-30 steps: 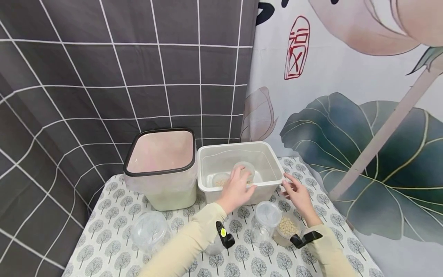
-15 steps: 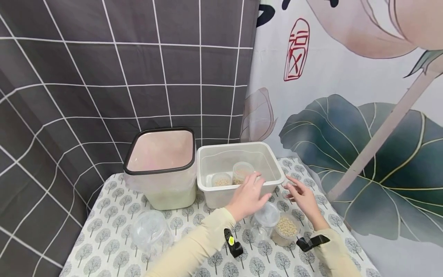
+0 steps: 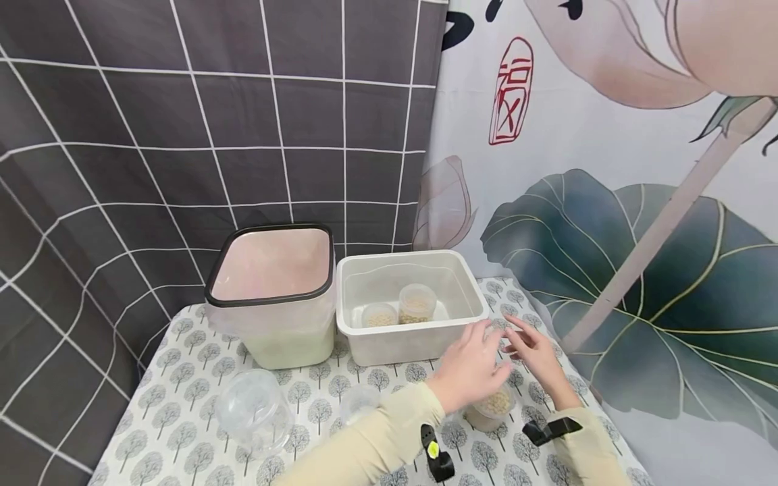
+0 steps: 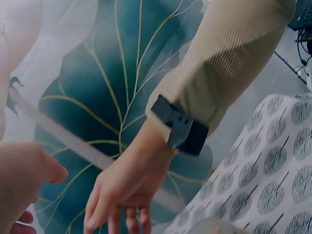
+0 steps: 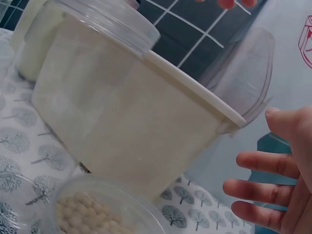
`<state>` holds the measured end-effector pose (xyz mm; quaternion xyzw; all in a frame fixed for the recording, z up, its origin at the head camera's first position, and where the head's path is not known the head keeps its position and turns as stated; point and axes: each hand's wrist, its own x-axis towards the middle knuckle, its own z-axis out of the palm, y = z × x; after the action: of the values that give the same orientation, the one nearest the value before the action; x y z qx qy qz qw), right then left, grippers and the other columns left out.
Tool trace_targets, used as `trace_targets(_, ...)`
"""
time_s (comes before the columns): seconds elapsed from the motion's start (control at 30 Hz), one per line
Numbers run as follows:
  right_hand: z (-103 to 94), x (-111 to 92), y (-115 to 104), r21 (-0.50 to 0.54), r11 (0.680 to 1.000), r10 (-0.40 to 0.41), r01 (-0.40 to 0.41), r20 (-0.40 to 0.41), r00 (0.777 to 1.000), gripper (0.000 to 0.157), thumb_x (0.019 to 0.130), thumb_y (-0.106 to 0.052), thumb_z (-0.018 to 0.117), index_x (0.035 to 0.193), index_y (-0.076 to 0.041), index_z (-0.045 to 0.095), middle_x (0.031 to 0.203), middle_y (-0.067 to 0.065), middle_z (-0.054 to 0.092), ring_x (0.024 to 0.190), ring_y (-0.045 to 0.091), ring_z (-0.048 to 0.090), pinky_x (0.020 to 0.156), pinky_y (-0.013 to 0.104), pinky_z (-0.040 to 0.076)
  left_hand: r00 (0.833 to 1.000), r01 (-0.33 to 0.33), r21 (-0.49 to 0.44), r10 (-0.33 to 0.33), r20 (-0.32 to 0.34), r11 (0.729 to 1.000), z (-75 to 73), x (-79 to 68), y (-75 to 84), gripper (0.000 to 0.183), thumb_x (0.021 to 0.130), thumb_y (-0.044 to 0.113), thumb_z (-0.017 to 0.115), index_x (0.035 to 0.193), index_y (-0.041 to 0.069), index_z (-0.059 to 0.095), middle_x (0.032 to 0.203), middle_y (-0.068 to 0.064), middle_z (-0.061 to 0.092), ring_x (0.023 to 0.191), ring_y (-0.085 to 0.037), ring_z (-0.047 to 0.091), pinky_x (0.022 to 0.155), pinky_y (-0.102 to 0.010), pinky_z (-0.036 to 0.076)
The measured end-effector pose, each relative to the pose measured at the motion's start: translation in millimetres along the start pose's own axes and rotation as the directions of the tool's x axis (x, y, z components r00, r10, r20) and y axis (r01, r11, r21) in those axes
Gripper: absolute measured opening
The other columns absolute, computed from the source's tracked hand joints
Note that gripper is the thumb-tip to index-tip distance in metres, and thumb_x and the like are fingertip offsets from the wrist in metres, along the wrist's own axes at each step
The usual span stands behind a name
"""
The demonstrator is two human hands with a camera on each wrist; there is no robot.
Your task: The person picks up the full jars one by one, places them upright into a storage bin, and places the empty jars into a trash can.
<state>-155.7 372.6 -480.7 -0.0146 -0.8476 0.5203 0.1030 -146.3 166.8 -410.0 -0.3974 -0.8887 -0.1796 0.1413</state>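
Left hand [image 3: 469, 370] is leaving the bin [image 3: 395, 347] and its jars [image 3: 417, 305], so it and the right hand [image 3: 537, 355] are hanging relaxed, unoccupied.

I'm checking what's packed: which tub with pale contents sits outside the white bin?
The front tub, on the patterned cloth, partly hidden by the left hand in the head view. The left tub and right tub both stand inside the white bin.

Back and left: dark grey cloth hanging with white grid lines [image 3: 237, 111], rippled at the left
Right: white cloth hanging [image 3: 553, 138] printed with pink lotus flower [image 3: 632, 64], blue-green lotus leaf [image 3: 571, 233] and red seal [image 3: 512, 92]
Table cover [image 3: 182, 422]: white fabric with grey tree pattern
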Motion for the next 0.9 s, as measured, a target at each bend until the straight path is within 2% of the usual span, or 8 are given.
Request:
trace_targets(0.1,-7.5,-2.5,2.8,-0.011,1.0,-0.011,0.011,-0.004,1.0,0.048,0.096,-0.028,0.052,0.137,-0.005,0.044,0.099,0.0,0.067,0.078,0.016,0.066,0.066,0.033,0.056,1.0,-0.021,0.086,0.021,-0.002,0.996,4.6,2.0,12.0,0.052,0.09,0.046,0.05,0.129,0.012,0.049,0.132,-0.01,0.045,0.121,-0.02,0.043,0.091,-0.026,0.047)
trace_targets(0.17,-13.5,-4.3,4.4,-0.019,0.999,-0.036,0.035,-0.009,0.999,0.047,0.096,-0.027,0.052,0.136,-0.003,0.044,0.098,-0.005,0.066,0.077,0.015,0.066,0.066,0.034,0.056,1.0,-0.012,0.157,0.01,0.012,0.988,7.8,3.3,19.5,0.055,0.088,0.049,0.05,0.129,0.012,0.049,0.13,-0.01,0.046,0.119,-0.021,0.044,0.095,-0.027,0.043)
trace_targets(0.33,-26.4,-8.8,4.0,-0.001,0.997,-0.083,0.083,-0.031,0.996,0.044,0.096,-0.02,0.052,0.135,-0.001,0.045,0.101,0.008,0.068,0.076,0.017,0.067,0.064,0.03,0.056,0.994,0.031,0.286,-0.058,0.087,0.958,18.5,6.6,33.2,0.06,0.084,0.059,0.051,0.124,0.014,0.05,0.122,-0.007,0.048,0.112,-0.02,0.044,0.094,-0.031,0.042)
trace_targets(0.4,-29.7,-9.5,3.7,0.005,0.996,-0.089,0.09,-0.042,0.995,0.043,0.096,-0.019,0.052,0.135,-0.001,0.045,0.101,0.01,0.068,0.075,0.016,0.068,0.063,0.029,0.056,0.993,0.029,0.302,-0.063,0.104,0.953,22.9,7.7,37.4,0.06,0.082,0.061,0.052,0.121,0.015,0.051,0.116,-0.004,0.049,0.107,-0.019,0.045,0.091,-0.029,0.043)
trace_targets(0.47,-31.5,-9.4,3.8,0.01,0.995,-0.094,0.095,-0.049,0.994,0.043,0.096,-0.019,0.051,0.135,-0.001,0.045,0.099,0.004,0.069,0.075,0.013,0.067,0.063,0.029,0.056,0.993,0.018,0.306,-0.052,0.104,0.952,27.5,8.0,41.4,0.06,0.081,0.061,0.053,0.12,0.015,0.051,0.111,-0.003,0.049,0.104,-0.017,0.046,0.087,-0.027,0.044)
trace_targets(0.6,-32.5,-8.0,7.7,0.01,0.995,-0.098,0.099,-0.055,0.994,0.042,0.097,-0.019,0.05,0.135,-0.001,0.045,0.096,-0.008,0.069,0.074,0.008,0.066,0.064,0.028,0.056,0.996,0.009,0.291,-0.034,0.081,0.957,37.3,7.4,48.1,0.066,0.08,0.06,0.055,0.124,0.012,0.05,0.116,-0.006,0.049,0.105,-0.018,0.046,0.086,-0.023,0.045)
trace_targets(0.77,-32.4,-10.5,11.0,-0.007,0.995,-0.099,0.099,-0.055,0.994,0.042,0.097,-0.018,0.05,0.135,-0.001,0.045,0.097,0.0,0.07,0.074,0.015,0.067,0.063,0.026,0.055,0.999,0.003,0.317,-0.019,0.049,0.949,52.9,1.7,49.9,0.069,0.08,0.058,0.056,0.127,0.008,0.05,0.119,-0.009,0.049,0.109,-0.02,0.046,0.093,-0.025,0.042)
trace_targets(0.9,-32.0,-15.8,13.1,-0.018,0.996,-0.086,0.085,-0.068,0.994,0.041,0.097,-0.018,0.05,0.135,-0.004,0.046,0.096,-0.004,0.069,0.073,0.013,0.067,0.062,0.024,0.055,0.999,0.032,0.331,-0.034,0.0,0.943,65.6,-6.5,52.3,0.068,0.078,0.056,0.059,0.124,0.006,0.052,0.12,-0.012,0.05,0.111,-0.024,0.047,0.097,-0.028,0.04)
